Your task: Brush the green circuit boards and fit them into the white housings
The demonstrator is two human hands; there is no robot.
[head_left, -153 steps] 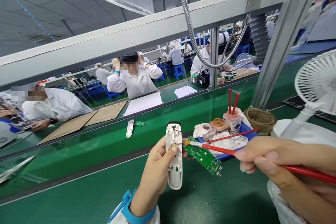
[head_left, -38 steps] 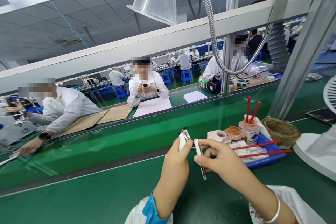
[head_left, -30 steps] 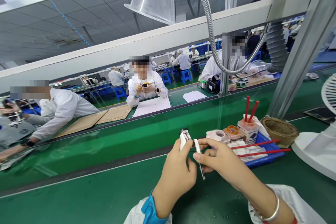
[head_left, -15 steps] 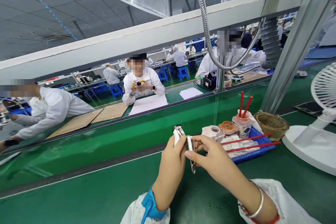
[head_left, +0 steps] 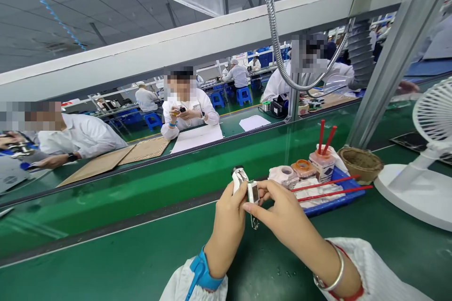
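Green assembly bench (head_left: 106, 244): blue tray (head_left: 328, 207), woven basket (head_left: 360, 164), white desk fan (head_left: 406, 202).

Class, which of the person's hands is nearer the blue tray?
Right. The right hand is just left of the blue tray; the left hand is farther left, past the right hand.

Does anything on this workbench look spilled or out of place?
Only a small thing: tiny pale specks are scattered on the green mat near the right hand. They stand out against the dark surface, like stray crumbs or droplets, but they are too small to identify.
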